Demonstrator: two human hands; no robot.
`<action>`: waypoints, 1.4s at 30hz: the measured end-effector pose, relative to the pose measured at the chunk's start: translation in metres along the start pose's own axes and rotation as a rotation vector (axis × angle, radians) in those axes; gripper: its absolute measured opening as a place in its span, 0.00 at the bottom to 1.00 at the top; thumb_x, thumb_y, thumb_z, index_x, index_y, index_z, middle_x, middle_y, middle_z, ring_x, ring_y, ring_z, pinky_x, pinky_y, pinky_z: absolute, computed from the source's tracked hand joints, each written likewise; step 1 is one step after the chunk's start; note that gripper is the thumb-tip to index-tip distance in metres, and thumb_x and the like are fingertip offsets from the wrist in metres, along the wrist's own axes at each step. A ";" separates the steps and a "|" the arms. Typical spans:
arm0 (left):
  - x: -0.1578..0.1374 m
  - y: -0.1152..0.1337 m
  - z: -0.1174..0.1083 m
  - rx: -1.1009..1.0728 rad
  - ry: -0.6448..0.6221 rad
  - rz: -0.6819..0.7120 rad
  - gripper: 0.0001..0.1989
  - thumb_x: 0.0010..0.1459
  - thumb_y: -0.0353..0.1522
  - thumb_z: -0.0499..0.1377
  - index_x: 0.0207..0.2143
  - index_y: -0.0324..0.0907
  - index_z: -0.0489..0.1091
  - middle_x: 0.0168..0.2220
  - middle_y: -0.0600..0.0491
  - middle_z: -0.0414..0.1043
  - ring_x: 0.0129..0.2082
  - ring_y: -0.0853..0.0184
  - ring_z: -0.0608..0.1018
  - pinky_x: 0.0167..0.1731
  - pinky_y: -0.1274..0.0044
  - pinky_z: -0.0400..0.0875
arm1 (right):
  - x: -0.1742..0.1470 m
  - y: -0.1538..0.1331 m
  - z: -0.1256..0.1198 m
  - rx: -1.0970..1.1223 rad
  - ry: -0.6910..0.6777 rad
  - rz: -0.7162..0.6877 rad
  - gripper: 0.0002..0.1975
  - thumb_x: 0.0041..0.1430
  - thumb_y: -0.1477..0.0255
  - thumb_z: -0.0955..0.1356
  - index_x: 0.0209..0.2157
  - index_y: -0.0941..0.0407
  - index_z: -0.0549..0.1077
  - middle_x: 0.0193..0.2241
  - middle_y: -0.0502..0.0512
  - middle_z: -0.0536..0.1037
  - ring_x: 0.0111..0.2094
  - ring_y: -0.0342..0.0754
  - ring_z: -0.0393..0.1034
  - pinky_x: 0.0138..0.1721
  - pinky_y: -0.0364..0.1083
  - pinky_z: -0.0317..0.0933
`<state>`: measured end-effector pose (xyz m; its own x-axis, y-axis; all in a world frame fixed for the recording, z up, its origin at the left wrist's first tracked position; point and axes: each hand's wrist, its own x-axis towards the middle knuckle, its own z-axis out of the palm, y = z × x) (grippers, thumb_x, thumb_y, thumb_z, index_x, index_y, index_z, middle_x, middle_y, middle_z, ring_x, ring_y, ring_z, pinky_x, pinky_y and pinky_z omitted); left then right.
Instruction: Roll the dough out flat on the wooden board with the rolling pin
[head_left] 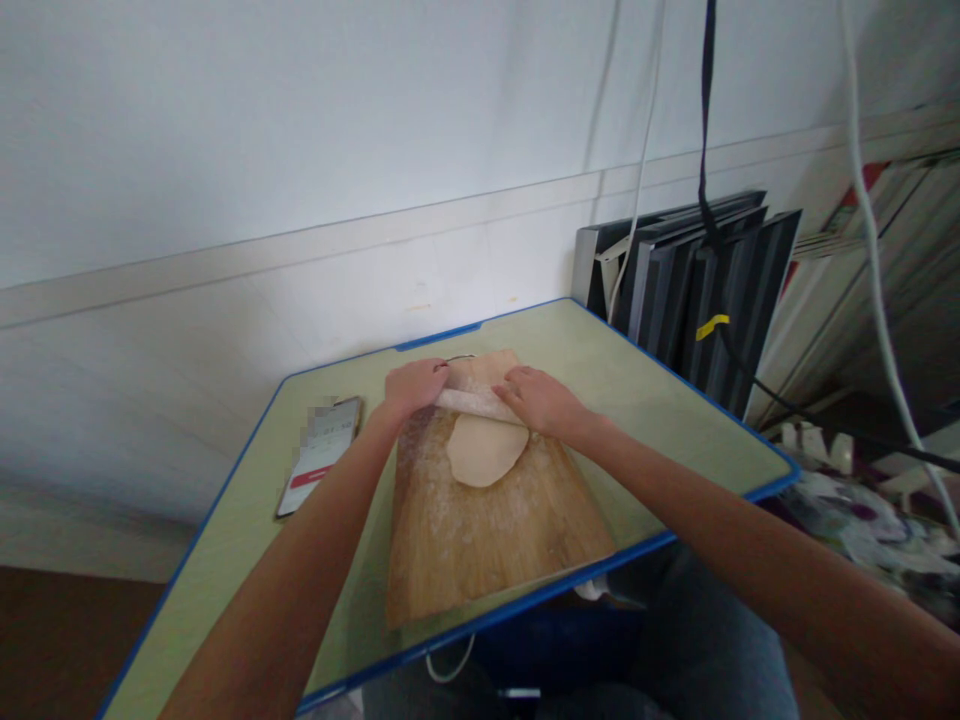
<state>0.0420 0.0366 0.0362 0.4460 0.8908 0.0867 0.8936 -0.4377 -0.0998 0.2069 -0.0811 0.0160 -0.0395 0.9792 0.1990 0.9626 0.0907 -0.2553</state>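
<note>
A flattened, roughly round sheet of dough (487, 455) lies on a flour-dusted wooden board (502, 545). Across the far edge of the dough rests a floured rolling pin (478, 403). My left hand (417, 385) is closed over the pin's left end, while my right hand (541, 400) presses on its right end with the fingers curled over it. Both ends of the pin are hidden under my hands. Flour shows on the board around the dough.
The board lies on a small pale table (630, 400) with a blue rim, against a white wall. Left of the board lies a phone (324, 455) with its screen lit. Dark folded panels (690, 290) lean behind the table's right side. Cables (709, 150) hang there.
</note>
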 end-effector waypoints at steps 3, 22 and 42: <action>-0.003 0.000 0.000 -0.005 -0.012 -0.013 0.22 0.58 0.39 0.39 0.44 0.50 0.69 0.46 0.54 0.72 0.43 0.61 0.73 0.37 0.73 0.66 | 0.000 0.000 -0.001 -0.001 0.017 -0.011 0.19 0.64 0.63 0.53 0.39 0.60 0.68 0.42 0.62 0.73 0.45 0.49 0.66 0.46 0.45 0.54; -0.027 -0.005 0.006 -0.042 0.047 0.021 0.21 0.60 0.34 0.38 0.45 0.47 0.68 0.50 0.52 0.68 0.49 0.66 0.70 0.45 0.74 0.64 | -0.008 -0.009 -0.018 -0.204 -0.126 -0.151 0.20 0.63 0.60 0.53 0.39 0.56 0.69 0.38 0.59 0.75 0.39 0.50 0.69 0.35 0.44 0.58; -0.102 -0.002 -0.005 -0.024 0.096 0.279 0.24 0.62 0.36 0.35 0.32 0.38 0.69 0.33 0.46 0.72 0.34 0.63 0.74 0.36 0.72 0.66 | -0.023 0.004 -0.035 -0.315 -0.137 -0.184 0.23 0.64 0.65 0.50 0.33 0.56 0.72 0.32 0.57 0.77 0.34 0.49 0.71 0.30 0.44 0.56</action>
<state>-0.0055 -0.0540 0.0322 0.6763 0.7207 0.1527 0.7363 -0.6678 -0.1094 0.2208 -0.1099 0.0436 -0.2338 0.9689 0.0812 0.9705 0.2275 0.0801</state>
